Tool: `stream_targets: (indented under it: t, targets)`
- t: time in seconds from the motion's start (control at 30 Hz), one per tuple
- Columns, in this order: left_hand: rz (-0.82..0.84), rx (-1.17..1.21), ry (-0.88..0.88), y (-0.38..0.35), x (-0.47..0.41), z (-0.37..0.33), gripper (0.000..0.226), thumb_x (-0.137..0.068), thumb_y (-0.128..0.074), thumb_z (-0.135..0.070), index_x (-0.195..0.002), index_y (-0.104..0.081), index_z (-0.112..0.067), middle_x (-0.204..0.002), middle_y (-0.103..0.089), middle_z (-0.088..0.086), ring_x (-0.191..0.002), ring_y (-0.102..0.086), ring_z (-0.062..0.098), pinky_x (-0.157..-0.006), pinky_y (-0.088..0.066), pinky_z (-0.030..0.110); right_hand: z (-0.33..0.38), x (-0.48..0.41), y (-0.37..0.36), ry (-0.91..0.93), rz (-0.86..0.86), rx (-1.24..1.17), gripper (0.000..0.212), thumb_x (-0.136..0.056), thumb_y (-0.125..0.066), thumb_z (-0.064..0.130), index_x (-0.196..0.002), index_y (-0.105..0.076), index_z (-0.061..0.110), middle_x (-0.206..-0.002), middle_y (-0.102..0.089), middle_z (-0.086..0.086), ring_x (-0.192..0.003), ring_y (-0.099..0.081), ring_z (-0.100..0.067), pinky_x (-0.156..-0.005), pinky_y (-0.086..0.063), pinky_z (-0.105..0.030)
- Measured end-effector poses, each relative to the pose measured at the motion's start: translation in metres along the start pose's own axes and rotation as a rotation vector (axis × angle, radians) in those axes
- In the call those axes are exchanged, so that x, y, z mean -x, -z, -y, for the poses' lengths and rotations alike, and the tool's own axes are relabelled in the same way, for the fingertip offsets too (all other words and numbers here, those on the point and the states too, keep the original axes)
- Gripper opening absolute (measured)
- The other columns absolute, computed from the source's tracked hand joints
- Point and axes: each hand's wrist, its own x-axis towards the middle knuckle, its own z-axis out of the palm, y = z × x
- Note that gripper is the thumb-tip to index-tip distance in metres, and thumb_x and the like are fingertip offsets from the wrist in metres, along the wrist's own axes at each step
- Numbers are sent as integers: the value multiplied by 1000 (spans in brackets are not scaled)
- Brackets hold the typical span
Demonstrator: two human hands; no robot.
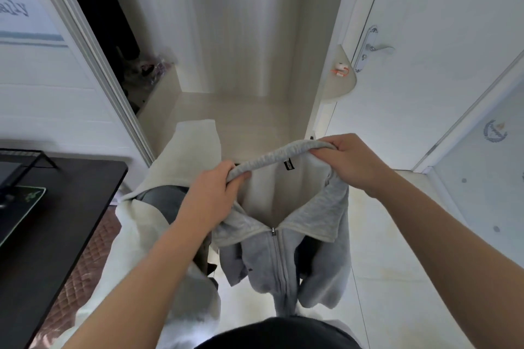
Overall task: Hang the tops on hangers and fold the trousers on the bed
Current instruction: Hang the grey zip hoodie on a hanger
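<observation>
Grey zip jacket (286,246) held up at centre, near the open wardrobe (243,37). Collar gripped by left hand (215,195) and right hand (348,161). No hanger visible; collar should be kept spread wide for insertion.

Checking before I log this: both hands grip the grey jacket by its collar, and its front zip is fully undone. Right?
Not quite. The head view shows the zip done up to just below the collar. The rest holds: the left hand and right hand both grip the grey jacket by its collar.
</observation>
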Motion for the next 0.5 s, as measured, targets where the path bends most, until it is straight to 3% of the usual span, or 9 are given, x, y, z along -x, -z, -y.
stream_targets:
  t: [0.1,0.2,0.3,0.43,0.5]
  targets:
    - [-50,-84,-45,32,-35,-17,38,-100,-54,-46,-74,-42,-20,-62,-53,1,-57,-52,20,-55,-39,35,28,-24,21,88,-50,89,37,-95,-63,30,-97,-68,-6,-92,-65,-29,-75,-55,-15,-72,-40,-31]
    - [-90,-158,-97,73,-78,-38,38,-101,-48,-49,-80,-49,-18,-70,-58,5,-66,-57,27,-61,-43,39,71,-50,47,197,-131,158,14,-95,-66,25,-92,-70,12,-78,-64,-1,-70,-53,-3,-67,-39,-20]
    - [-171,-186,-119,120,-123,-72,39,-103,-45,-47,-74,-40,-22,-77,-58,8,-78,-57,33,-67,-38,39,124,-78,75,324,-216,201,13,-95,-67,21,-85,-64,14,-66,-52,7,-53,-45,2,-54,-33,-11]
    - [-291,-110,-128,179,-180,-118,36,-105,-45,-42,-74,-43,-22,-91,-63,14,-93,-60,36,-76,-43,39,196,-118,114,449,-291,276,19,-96,-66,20,-85,-63,5,-60,-48,6,-49,-41,-1,-52,-33,-16]
    - [-354,-47,-145,208,-210,-140,37,-105,-45,-41,-73,-46,-21,-86,-62,10,-90,-60,34,-73,-41,37,233,-139,134,504,-326,332,21,-97,-64,22,-86,-64,4,-60,-49,5,-53,-43,-4,-55,-34,-22]
